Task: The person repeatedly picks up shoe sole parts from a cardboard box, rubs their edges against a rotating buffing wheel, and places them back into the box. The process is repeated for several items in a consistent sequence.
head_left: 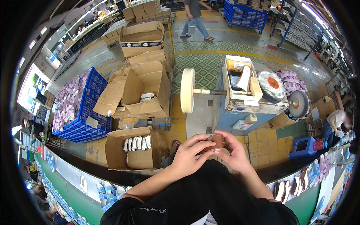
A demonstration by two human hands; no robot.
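Both my hands are closed around a small brown shoe piece with a pale lower edge (216, 141), just in front of my chest. My left hand (190, 154) has its fingers curled over the near side and top. From the other side, my right hand (235, 153) grips it with thumb and fingers. Much of the piece is hidden by my fingers, so its exact kind cannot be made out. Beyond my hands, apart from them, a cream buffing wheel (187, 90) sits on the shaft of a blue machine (228, 114).
An open-topped box (257, 98) holding a white-and-brown sole rests on the machine, beside a fluffy wheel (267, 92) and a grey wheel (299, 102). Cardboard boxes (159, 107) and a blue crate (84, 120) of lilac sandals stand left. A person (194, 17) walks far ahead. Green conveyor (71, 189) lies behind.
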